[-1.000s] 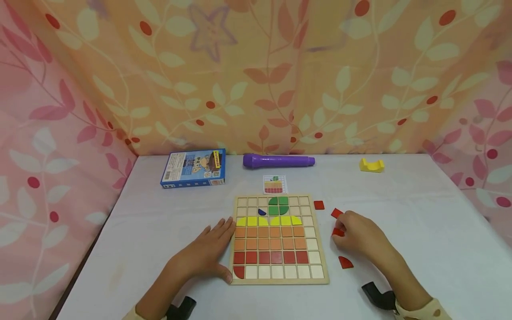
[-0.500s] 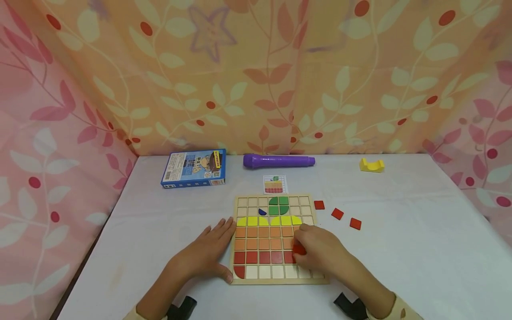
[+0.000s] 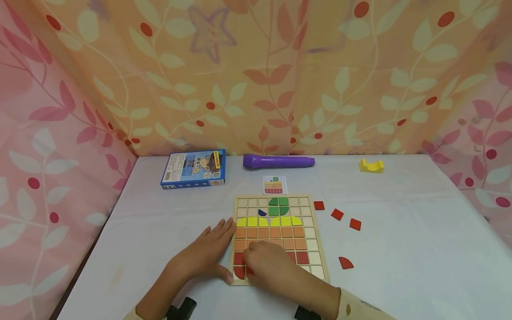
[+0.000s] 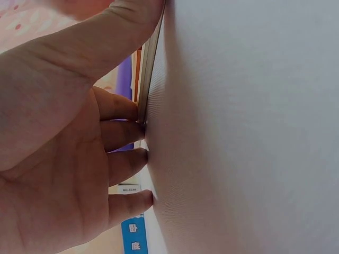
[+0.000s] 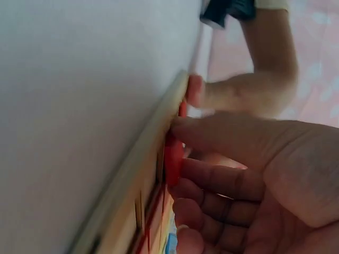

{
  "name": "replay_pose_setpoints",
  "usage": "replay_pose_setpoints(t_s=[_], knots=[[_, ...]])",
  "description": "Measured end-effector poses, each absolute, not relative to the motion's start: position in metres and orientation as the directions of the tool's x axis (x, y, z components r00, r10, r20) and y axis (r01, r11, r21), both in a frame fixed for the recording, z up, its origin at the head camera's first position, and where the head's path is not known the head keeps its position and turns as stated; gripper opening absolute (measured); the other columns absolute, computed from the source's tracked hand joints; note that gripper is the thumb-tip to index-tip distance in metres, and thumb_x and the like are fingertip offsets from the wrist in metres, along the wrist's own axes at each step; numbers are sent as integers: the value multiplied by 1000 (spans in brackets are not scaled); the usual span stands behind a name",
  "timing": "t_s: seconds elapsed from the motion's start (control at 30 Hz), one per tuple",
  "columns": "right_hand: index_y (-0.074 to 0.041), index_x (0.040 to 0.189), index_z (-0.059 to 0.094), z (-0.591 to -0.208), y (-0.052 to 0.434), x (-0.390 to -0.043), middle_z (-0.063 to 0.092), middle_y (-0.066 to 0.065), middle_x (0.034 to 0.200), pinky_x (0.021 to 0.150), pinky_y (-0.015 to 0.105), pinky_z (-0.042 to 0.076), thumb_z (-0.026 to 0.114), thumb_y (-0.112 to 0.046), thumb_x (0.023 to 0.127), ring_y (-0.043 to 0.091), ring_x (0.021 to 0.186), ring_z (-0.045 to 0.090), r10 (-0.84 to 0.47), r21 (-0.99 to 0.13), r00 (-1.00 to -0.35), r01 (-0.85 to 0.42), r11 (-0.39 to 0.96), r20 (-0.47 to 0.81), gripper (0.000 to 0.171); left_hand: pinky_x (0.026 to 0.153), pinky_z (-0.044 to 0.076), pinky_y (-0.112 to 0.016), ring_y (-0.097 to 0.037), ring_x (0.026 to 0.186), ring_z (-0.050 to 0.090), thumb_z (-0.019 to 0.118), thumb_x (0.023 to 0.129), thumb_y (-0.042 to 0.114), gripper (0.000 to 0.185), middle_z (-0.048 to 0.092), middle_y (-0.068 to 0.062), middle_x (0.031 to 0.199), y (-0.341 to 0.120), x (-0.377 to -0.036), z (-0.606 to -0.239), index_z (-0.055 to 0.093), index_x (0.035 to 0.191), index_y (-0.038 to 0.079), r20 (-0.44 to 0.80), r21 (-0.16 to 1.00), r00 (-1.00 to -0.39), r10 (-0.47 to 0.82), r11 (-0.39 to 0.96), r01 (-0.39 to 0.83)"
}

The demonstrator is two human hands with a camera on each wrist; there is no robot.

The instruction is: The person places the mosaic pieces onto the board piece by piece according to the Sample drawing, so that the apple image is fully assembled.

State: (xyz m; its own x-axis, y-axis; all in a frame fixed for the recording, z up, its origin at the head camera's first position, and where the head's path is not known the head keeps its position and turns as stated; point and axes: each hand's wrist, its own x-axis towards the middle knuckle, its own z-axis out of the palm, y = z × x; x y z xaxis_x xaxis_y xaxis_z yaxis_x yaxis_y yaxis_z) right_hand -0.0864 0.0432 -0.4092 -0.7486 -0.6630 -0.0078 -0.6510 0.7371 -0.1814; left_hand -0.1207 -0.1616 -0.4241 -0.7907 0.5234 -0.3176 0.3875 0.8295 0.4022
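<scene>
My left hand (image 3: 208, 251) lies with straight fingers along the left edge of the wooden grid board (image 3: 310, 232), thumb at its lower corner. In the left wrist view, its fingertips meet the white cloth beside the board. Over the bottom row, my right hand (image 3: 272, 266) pinches a red tile (image 5: 174, 159) between thumb and fingers, right beside the red quarter-round tile (image 3: 239, 272) in the corner cell. Green, yellow, orange and red tiles fill other cells; a small dark blue piece (image 3: 262, 213) sits near the green ones. My right hand hides part of the red row.
Three red square tiles, one of them (image 3: 337, 214) in the middle, lie right of the board, with a red quarter-round (image 3: 346, 263) nearer me. Behind stand a pattern card (image 3: 274, 185), a blue box (image 3: 194, 169), a purple marker-like stick (image 3: 278, 162) and a yellow block (image 3: 371, 166).
My right hand took a red tile from the table at right and carried it left across the board to the lower left cells. My left hand stays at the board's edge.
</scene>
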Motion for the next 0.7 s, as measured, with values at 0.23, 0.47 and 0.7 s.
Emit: replay_pose_setpoints(t_s=[0.23, 0.47, 0.7], knots=[[-14, 83, 78, -411, 35, -80, 61, -5, 75, 56, 20, 49, 84, -12, 78, 5, 65, 56, -683, -115, -730, -679, 725, 12, 9, 118, 15, -59, -32, 152, 10, 88, 59, 58, 129, 20, -11, 165, -162, -121, -425, 27, 159, 5, -310, 404, -787, 534, 823, 399], [-16, 80, 77, -410, 53, -74, 61, -7, 80, 57, 20, 49, 84, -7, 74, 6, 68, 55, -714, -104, -700, -711, 695, 12, 13, 118, 15, -59, -31, 152, 10, 88, 60, 58, 128, 20, -10, 165, -161, -121, -424, 26, 159, 5, -318, 406, -786, 531, 825, 393], [-15, 80, 74, -399, 110, -104, 58, -9, 74, 59, 24, 46, 79, -9, 83, 9, 67, 51, -566, -315, -824, -543, 778, 25, 9, 119, 13, -57, -30, 152, 8, 89, 58, 59, 132, 18, -8, 166, -162, -121, -424, 24, 160, 7, -322, 398, -793, 517, 834, 382]])
